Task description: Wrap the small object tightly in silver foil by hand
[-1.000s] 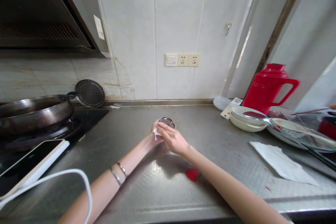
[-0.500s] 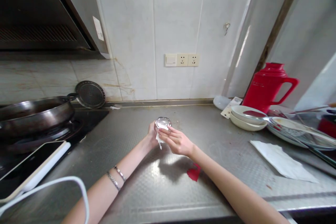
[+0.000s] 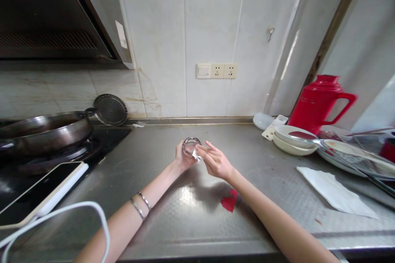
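Note:
My left hand is wrapped round a clear glass, held above the steel counter with its round end facing me. A small white tissue is pinched in my right hand and touches the right side of the glass rim. Below my right wrist, a torn red piece lies flat on the counter.
A pan stands on the black stove at left, near a phone with a white cable. At right are a red thermos, stacked bowls, plates with utensils, and a white paper sheet.
My right hand has shifted slightly right with the tissue, from across the end of the glass to its right edge. The glass shows a different, more see-through face. The view has shifted slightly.

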`<action>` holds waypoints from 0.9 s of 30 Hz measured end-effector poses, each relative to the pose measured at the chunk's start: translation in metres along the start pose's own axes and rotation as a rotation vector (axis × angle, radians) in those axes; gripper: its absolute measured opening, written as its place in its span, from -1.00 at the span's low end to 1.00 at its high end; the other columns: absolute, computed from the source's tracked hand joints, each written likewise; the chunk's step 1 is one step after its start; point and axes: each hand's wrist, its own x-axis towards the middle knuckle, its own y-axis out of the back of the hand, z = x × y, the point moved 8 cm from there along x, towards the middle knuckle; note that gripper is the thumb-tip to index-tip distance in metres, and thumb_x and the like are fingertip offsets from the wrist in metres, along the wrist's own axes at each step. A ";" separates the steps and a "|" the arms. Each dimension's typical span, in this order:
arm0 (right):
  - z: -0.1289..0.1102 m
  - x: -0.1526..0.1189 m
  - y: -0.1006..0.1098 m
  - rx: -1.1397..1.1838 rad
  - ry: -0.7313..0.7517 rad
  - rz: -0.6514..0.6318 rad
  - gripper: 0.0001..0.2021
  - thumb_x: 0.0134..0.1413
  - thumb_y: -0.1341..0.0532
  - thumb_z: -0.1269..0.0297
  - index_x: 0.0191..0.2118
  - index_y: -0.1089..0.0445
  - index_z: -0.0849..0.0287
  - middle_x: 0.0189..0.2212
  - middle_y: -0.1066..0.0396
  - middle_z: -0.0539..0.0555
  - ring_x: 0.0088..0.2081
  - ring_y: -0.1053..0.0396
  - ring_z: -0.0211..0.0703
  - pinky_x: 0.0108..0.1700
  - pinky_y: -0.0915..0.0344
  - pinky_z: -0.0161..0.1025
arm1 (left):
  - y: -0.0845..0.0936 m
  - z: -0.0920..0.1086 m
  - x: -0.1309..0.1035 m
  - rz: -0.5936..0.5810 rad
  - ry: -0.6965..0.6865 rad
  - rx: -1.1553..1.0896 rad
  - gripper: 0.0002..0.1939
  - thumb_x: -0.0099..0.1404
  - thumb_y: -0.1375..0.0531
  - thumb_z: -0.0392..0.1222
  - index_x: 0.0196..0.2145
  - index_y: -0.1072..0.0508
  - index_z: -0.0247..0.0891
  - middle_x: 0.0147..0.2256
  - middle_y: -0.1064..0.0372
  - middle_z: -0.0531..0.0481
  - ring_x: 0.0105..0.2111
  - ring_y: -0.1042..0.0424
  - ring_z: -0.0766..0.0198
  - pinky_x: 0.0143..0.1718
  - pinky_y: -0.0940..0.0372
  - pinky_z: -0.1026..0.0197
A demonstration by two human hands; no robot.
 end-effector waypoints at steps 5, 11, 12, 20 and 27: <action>0.008 -0.002 0.001 -0.025 -0.045 -0.013 -0.55 0.12 0.06 0.61 0.11 -0.23 0.27 -0.02 -0.43 0.26 0.13 -0.28 -0.10 0.22 -0.15 0.08 | -0.005 0.001 -0.009 0.046 -0.011 -0.015 -0.63 0.22 -0.02 0.03 -0.39 -0.45 -0.33 -0.60 -0.37 -0.07 -0.61 -0.35 0.25 -0.55 -0.23 0.25; 0.015 -0.006 -0.002 0.035 -0.170 0.056 -0.54 0.15 0.06 0.61 0.14 -0.22 0.20 0.00 -0.42 0.24 0.13 -0.28 -0.08 0.20 -0.17 0.15 | -0.006 -0.002 -0.014 0.082 -0.015 0.011 -0.60 0.22 -0.02 0.07 -0.36 -0.43 -0.33 -0.59 -0.39 -0.06 -0.63 -0.36 0.24 -0.61 -0.21 0.26; 0.017 -0.008 -0.004 0.063 -0.209 0.085 -0.54 0.17 0.06 0.60 0.14 -0.22 0.18 0.00 -0.42 0.22 0.13 -0.29 -0.09 0.20 -0.16 0.16 | -0.005 -0.003 -0.014 0.079 -0.016 0.014 -0.59 0.22 -0.02 0.08 -0.35 -0.43 -0.33 -0.59 -0.39 -0.07 -0.62 -0.37 0.23 -0.61 -0.20 0.27; 0.042 -0.025 -0.013 0.331 -0.711 0.327 -0.74 0.25 -0.02 0.31 -0.15 -0.45 0.12 -0.40 -0.51 -0.03 -0.40 -0.45 -0.21 0.12 -0.27 0.09 | 0.001 -0.002 -0.001 -0.002 -0.025 0.194 -0.47 0.24 0.09 0.15 -0.29 -0.45 -0.35 -0.54 -0.45 -0.18 -0.61 -0.39 0.19 -0.67 -0.12 0.30; 0.063 -0.041 -0.019 0.544 -1.082 0.412 -0.63 0.18 -0.07 0.09 -0.45 -0.43 0.26 -0.51 -0.42 0.03 -0.45 -0.33 -0.20 -0.39 -0.32 -0.30 | -0.003 -0.008 0.002 -0.082 -0.058 0.461 -0.42 0.27 0.11 0.17 -0.47 -0.44 -0.38 -0.67 -0.37 -0.15 -0.82 -0.20 0.31 -0.82 0.14 0.30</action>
